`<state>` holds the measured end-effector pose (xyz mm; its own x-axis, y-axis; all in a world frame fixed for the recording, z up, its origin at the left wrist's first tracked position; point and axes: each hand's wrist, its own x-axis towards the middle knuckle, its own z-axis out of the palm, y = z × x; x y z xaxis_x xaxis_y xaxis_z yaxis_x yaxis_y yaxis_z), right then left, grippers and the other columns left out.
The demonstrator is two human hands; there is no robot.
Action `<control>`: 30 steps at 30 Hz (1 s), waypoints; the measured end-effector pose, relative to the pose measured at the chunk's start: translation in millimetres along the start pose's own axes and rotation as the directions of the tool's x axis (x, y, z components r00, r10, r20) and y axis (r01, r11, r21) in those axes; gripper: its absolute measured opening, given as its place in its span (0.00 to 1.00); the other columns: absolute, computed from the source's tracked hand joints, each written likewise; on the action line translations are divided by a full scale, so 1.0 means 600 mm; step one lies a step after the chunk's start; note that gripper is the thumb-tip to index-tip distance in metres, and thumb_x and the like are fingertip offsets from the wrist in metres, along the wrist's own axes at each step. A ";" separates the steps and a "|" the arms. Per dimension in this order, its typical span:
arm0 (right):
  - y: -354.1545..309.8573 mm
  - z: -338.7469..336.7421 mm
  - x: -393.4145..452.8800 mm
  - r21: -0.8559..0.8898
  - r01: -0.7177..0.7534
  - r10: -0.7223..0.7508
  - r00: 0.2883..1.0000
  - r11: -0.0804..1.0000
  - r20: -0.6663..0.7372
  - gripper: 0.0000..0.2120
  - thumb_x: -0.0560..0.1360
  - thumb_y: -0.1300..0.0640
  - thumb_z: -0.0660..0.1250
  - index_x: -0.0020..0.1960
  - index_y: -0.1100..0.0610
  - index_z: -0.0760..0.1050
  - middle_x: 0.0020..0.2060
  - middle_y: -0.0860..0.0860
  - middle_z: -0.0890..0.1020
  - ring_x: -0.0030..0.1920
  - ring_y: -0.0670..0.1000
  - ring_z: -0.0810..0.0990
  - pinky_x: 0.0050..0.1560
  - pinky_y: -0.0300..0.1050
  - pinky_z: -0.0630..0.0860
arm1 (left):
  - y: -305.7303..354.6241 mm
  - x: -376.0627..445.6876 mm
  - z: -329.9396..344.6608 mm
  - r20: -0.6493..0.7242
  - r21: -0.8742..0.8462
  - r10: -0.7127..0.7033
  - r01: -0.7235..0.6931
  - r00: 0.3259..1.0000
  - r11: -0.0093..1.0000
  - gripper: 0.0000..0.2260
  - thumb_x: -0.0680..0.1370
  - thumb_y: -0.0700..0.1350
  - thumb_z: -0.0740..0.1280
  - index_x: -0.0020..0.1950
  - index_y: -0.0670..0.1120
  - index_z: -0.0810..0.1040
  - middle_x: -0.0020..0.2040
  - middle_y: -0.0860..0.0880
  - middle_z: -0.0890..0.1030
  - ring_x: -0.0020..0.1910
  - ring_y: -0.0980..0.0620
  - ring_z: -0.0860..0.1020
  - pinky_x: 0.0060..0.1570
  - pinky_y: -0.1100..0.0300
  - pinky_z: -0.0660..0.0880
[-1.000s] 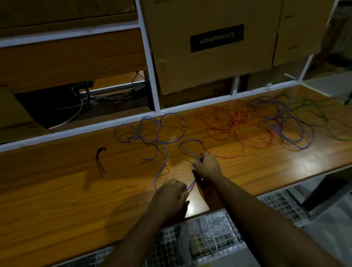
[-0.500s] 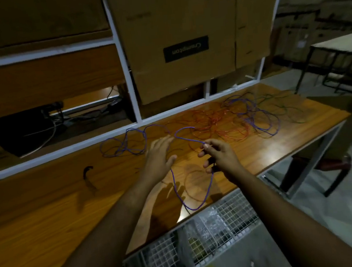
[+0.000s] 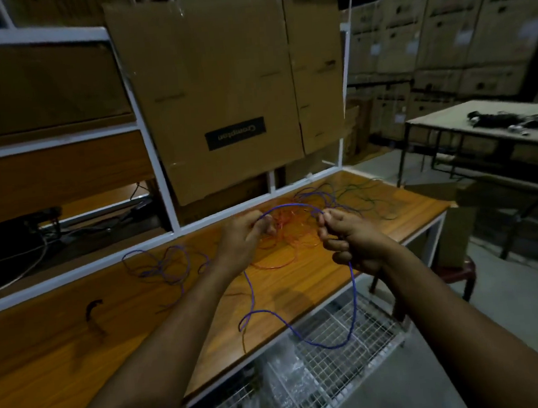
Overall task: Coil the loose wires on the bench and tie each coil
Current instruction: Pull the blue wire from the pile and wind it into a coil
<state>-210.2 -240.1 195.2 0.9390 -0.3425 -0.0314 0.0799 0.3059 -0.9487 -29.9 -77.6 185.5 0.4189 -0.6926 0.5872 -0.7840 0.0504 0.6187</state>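
Coiling has only just begun: both hands are raised above the tabletop (image 3: 62, 345) with a single arc of the blue wire (image 3: 353, 294) stretched between them. The left hand (image 3: 241, 238) pinches one end of that arc, the right hand (image 3: 350, 240) is closed on the other, and from the right fist the wire drops in a long slack loop past the tabletop's front edge. I judge this to be the first turn, with no finished coil or tie visible anywhere. More blue wire (image 3: 165, 265) lies sprawled to the left, the red wire (image 3: 284, 248) sits tangled under the hands, and dark green wire (image 3: 368, 201) spreads at the far right, all loose and waiting
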 end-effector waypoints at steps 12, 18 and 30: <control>0.000 0.019 0.021 -0.091 -0.047 0.052 0.997 0.995 0.060 0.13 0.72 0.60 0.71 0.57 0.59 0.81 0.35 0.49 0.74 0.32 0.46 0.66 0.30 0.38 0.65 | 0.134 0.126 -0.170 0.100 -0.988 -0.357 0.136 0.929 0.078 0.15 0.85 0.45 0.51 0.43 0.45 0.71 0.25 0.53 0.63 0.22 0.57 0.58 0.22 0.65 0.56; 0.031 0.101 0.065 0.209 0.130 -0.109 0.988 0.969 -0.112 0.21 0.74 0.73 0.61 0.65 0.65 0.74 0.39 0.53 0.76 0.36 0.48 0.75 0.38 0.41 0.75 | 0.110 0.140 -0.236 0.088 -0.919 -0.285 0.188 0.954 0.347 0.13 0.86 0.51 0.52 0.50 0.49 0.73 0.29 0.52 0.68 0.25 0.55 0.60 0.26 0.61 0.57; -0.136 0.265 0.081 -0.970 -0.010 -0.576 0.806 -0.244 0.137 0.05 0.80 0.61 0.63 0.48 0.52 0.73 0.41 0.49 0.78 0.38 0.49 0.76 0.40 0.47 0.78 | 0.072 0.168 -0.252 0.097 -0.699 -0.288 0.271 0.953 0.661 0.13 0.86 0.46 0.55 0.56 0.47 0.79 0.31 0.50 0.73 0.22 0.57 0.63 0.25 0.66 0.60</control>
<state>-118.0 -140.5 321.2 0.7564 -0.3304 0.5645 -0.3531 -0.9327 -0.0728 47.5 -36.5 350.5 0.5804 -0.7443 0.3304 -0.0843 0.3487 0.9334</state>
